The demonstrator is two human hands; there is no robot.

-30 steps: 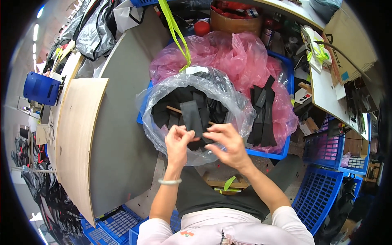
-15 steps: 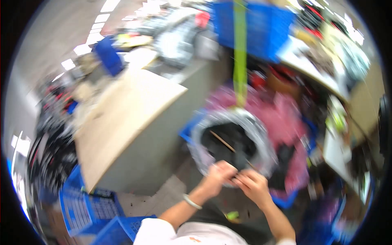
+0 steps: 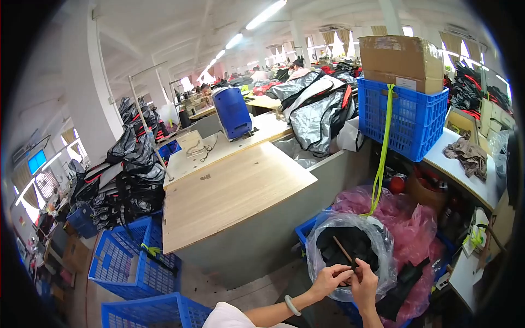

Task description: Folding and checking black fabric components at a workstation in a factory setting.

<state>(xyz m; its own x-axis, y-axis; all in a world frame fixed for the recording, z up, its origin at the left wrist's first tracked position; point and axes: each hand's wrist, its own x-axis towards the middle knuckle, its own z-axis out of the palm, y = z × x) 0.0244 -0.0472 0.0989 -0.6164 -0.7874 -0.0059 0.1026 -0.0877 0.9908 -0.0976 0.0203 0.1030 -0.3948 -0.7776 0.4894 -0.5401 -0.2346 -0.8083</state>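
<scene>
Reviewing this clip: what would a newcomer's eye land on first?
Probably the cardboard box atop a blue crate at upper right, with a yellow-green strap hanging down toward the plastic bag. Next, perhaps, the pale board across the middle. At lower right, the left hand and right hand are close together over the bag's near side.

2 bare hands (image 3: 332, 279), 1 pale bracelet (image 3: 291, 305), 1 thin stick (image 3: 342, 247), 1 open clear bag (image 3: 315, 249), 1 hanging lime strap (image 3: 385, 145)

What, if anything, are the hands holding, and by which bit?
The left hand and right hand have fingers close together above the clear bag; whether they pinch anything, and where, can't be told.
</scene>
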